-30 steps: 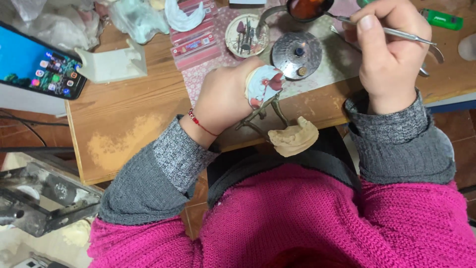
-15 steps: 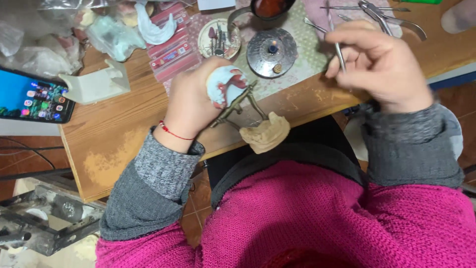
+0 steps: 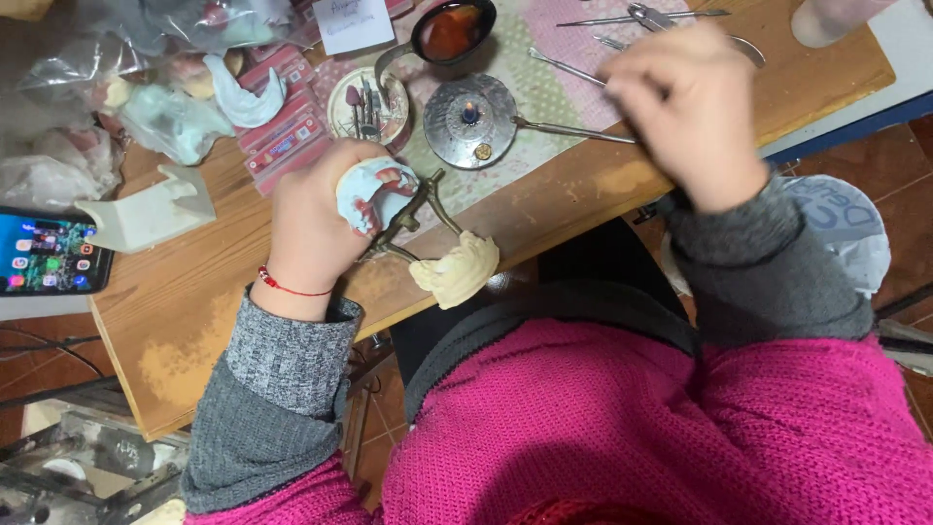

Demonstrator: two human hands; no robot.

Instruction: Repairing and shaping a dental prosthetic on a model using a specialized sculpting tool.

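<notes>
My left hand (image 3: 313, 222) grips a pale blue dental cast with pink wax (image 3: 374, 192) mounted on a brass hinged frame (image 3: 413, 216); a cream plaster cast (image 3: 457, 270) hangs at the frame's lower end, over the table edge. My right hand (image 3: 692, 115), blurred, holds a thin metal instrument (image 3: 569, 130) whose tip lies next to the small round metal burner (image 3: 470, 109).
On the wooden table (image 3: 175, 311) lie a dish of burs (image 3: 365, 103), a small pan of amber wax (image 3: 452, 31), metal tools (image 3: 641, 17), plastic bags with casts (image 3: 146, 58), a white plaster block (image 3: 151, 209) and a phone (image 3: 49, 264).
The view has shifted, so the table sits higher in frame. My right hand has lowered the instrument from upright to lying towards the burner. The left hand keeps its grip.
</notes>
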